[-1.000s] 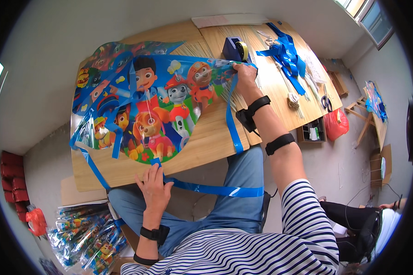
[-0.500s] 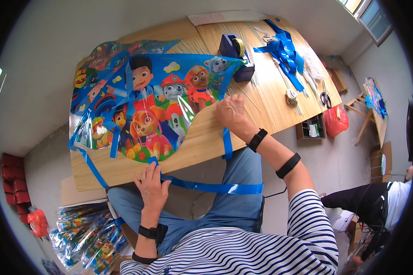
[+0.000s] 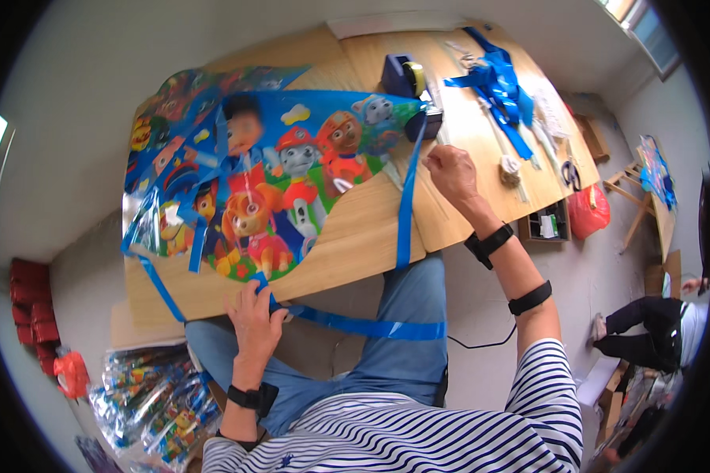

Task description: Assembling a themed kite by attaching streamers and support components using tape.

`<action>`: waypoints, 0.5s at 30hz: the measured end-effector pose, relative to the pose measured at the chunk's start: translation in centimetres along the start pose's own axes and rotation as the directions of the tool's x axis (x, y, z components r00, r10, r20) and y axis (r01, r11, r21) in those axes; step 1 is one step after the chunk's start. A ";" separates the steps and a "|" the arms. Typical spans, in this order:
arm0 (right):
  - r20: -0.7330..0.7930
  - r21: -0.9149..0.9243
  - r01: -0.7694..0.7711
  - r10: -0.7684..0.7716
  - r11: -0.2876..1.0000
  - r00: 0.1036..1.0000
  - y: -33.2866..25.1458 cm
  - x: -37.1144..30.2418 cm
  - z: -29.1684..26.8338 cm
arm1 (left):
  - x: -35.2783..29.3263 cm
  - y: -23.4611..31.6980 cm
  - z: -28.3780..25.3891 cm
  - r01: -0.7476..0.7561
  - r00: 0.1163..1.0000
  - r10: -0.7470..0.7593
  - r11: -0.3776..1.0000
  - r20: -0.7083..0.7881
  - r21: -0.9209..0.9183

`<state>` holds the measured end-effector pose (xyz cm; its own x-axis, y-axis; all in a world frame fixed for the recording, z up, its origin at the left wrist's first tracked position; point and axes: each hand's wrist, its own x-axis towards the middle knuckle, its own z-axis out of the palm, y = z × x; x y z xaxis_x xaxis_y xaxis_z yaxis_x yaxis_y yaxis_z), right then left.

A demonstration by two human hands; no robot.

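A glossy plastic sheet (image 3: 292, 162) with cartoon animals, curved along its lower edge and shaped like a kite, lies flat on the wooden table. At the bottom of that curve, my left hand (image 3: 256, 319) has its fingers closed on a blue ribbon (image 3: 371, 325), which trails right across my lap. My right hand (image 3: 454, 175) is closed above the table, right of the sheet and just below the tape dispenser (image 3: 424, 122); whatever its fingers hold is hidden. Another blue strip (image 3: 406, 217) hangs from the sheet's right tip over the table edge.
Blue ribbons (image 3: 497, 87) are heaped at the table's far right, near thin sticks, a small ball of string (image 3: 510, 167) and scissors (image 3: 569, 175). Below that edge hang an open drawer (image 3: 546, 223) and a red bag (image 3: 589, 213). Packed printed sheets (image 3: 154, 402) lie at lower left.
My right hand has moved right and slightly up, away from the sheet's right side. The blue strip at the right tip now hangs straighter. My left hand stays nearly in place.
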<state>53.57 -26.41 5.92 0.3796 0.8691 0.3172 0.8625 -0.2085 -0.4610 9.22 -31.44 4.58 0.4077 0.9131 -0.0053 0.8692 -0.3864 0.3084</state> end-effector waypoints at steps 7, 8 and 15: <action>0.179 0.249 -0.100 0.055 0.963 0.982 -3.1 -3.7 0.4 | 1.3 -0.5 0.8 -0.046 0.997 0.043 0.998 -0.068 -0.040; 0.167 0.274 -0.020 -0.027 0.961 0.986 -4.4 -4.1 0.6 | 1.7 -0.8 1.0 -0.086 0.989 0.082 0.996 -0.120 -0.032; 0.312 0.529 0.106 -0.310 0.842 0.898 -12.7 -8.8 3.5 | 2.1 -2.2 0.7 -0.202 0.963 0.170 0.969 -0.210 -0.144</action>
<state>38.11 -29.85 6.13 -0.0305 0.9852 0.1689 0.5892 0.1542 -0.7931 8.32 -28.74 3.24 0.4815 0.8409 0.2470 0.7195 -0.5402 0.4365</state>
